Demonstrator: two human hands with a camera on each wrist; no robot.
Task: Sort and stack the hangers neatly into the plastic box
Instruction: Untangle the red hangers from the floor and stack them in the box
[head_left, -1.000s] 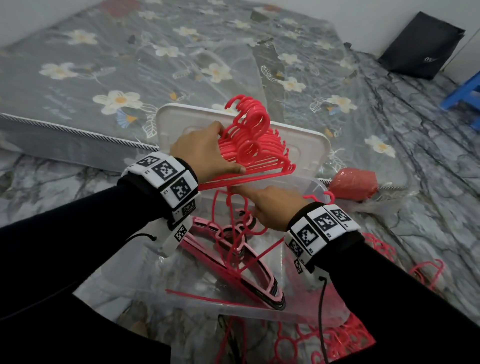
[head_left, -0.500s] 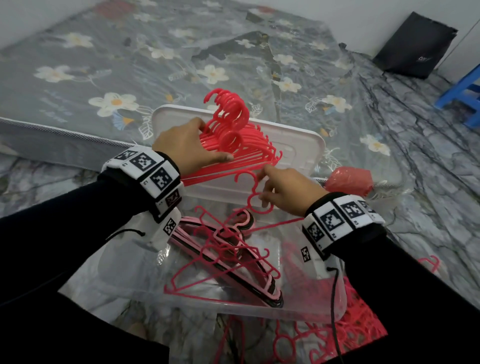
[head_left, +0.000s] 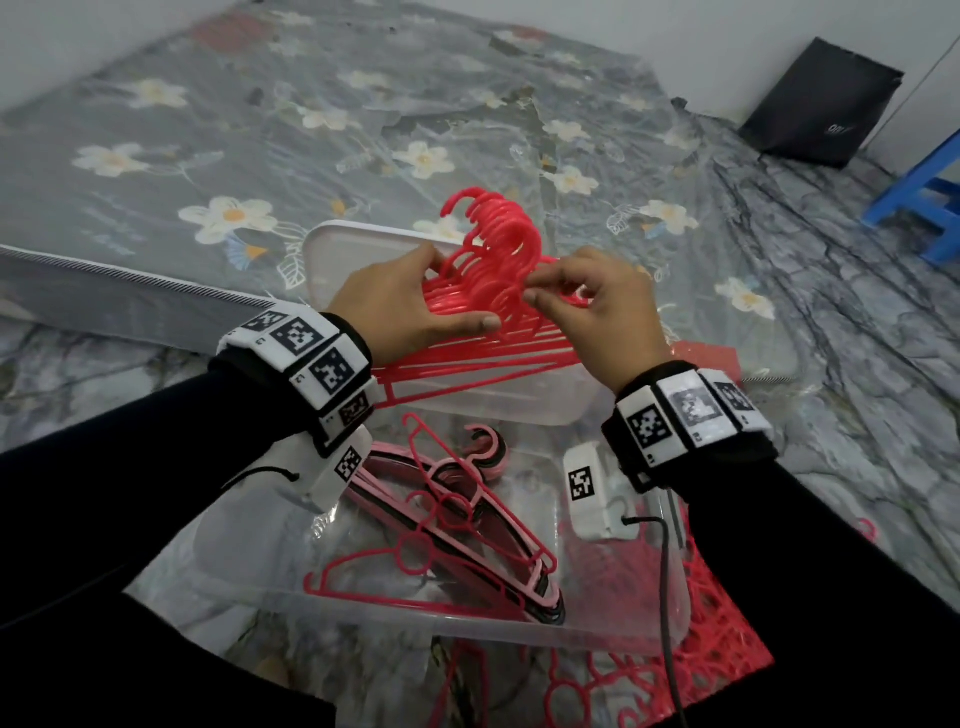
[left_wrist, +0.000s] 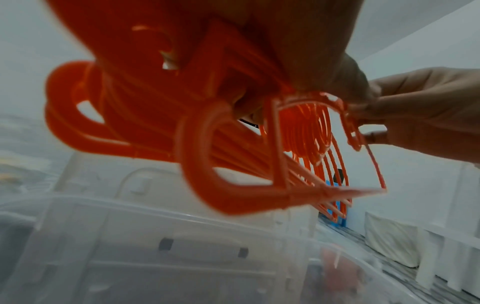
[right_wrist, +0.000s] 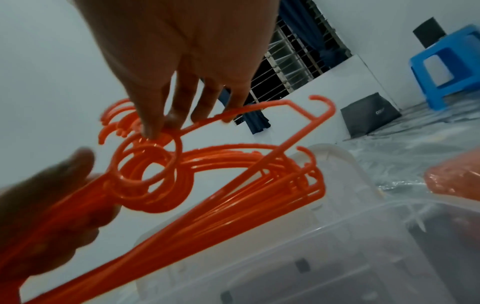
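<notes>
My left hand (head_left: 457, 296) grips a thick bundle of red hangers (head_left: 488, 249) by the necks, hooks pointing up, above the far side of the clear plastic box (head_left: 519, 631). My right hand (head_left: 535, 287) pinches the ring of a single red hanger (right_wrist: 298, 131) and holds it against the bundle (right_wrist: 233, 185). The fingertips (right_wrist: 153, 131) sit on that ring. In the box lie a stack of pink and black hangers (head_left: 483, 525) and one loose red hanger (head_left: 415, 597). The left wrist view shows the bundle (left_wrist: 207, 144) from below.
The white lid (head_left: 343, 249) leans behind the box against a flowered mattress (head_left: 260, 156). Loose red hangers (head_left: 717, 639) are heaped on the floor at the front right. A red packet (head_left: 711, 356), a black bag (head_left: 821, 104) and a blue stool (head_left: 930, 208) lie to the right.
My right hand has carried one red hanger up from over the box to the bundle. My left hand has kept hold of the bundle.
</notes>
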